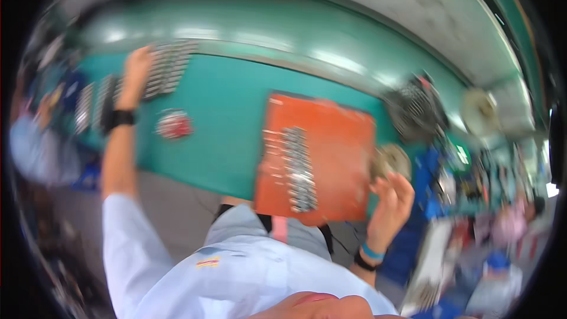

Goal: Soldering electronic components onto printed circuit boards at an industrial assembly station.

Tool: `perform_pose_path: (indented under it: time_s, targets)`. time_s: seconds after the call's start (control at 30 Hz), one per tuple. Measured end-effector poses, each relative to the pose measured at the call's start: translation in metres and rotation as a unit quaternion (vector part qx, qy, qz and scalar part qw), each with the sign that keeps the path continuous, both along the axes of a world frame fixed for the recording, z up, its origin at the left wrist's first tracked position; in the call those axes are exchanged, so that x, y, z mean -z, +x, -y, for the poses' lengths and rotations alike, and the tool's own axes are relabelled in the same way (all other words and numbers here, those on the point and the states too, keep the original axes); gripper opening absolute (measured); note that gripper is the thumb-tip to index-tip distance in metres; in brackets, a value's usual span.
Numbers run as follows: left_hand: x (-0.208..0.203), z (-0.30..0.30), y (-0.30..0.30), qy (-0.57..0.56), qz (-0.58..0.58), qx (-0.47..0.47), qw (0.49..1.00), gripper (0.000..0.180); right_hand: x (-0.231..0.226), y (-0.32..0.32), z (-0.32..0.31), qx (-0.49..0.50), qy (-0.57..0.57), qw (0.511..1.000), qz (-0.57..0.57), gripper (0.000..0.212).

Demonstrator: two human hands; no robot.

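Observation:
My left hand (139, 66) reaches far left over the green table, at the edge of several rows of small metal parts (171, 68). Its fingers are smeared by motion, so whether they grip a part does not show. My right hand (392, 202) is raised at the right edge of an orange board (345, 159), fingers loosely bent and apart, with nothing visible in them. Just beyond it is a round tan container (391, 160). On the board lies a column of shiny metal parts (300, 168), with small thin pieces along its left side.
A small round pile of red and white pieces (174, 124) sits left of the board. More part rows (85, 106) lie at far left, near another person (44, 142). A dark mesh basket (416, 106) stands back right. Blue bins (428, 171) and people are farther right.

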State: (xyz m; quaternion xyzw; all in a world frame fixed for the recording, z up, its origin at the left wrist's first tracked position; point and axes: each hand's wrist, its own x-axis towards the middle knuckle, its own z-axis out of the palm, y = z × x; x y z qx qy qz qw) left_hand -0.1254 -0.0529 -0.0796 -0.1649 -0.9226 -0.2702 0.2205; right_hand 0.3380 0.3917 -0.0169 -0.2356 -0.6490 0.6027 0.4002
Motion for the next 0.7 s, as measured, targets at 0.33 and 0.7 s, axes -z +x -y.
perform_pose_path:
  time_s: [0.33, 0.7]
  targets:
    - [0.018, 0.017, -0.05, -0.146, -0.018, -0.026, 0.989, 0.033, 0.026, 0.038, -0.067, -0.053, -0.389, 0.868, -0.305, 0.044]
    - [-0.035, -0.002, 0.018, -0.068, -0.03, -0.002, 0.997, 0.03, 0.056, 0.04, -0.103, -0.084, -0.489, 0.705, -0.507, 0.055]
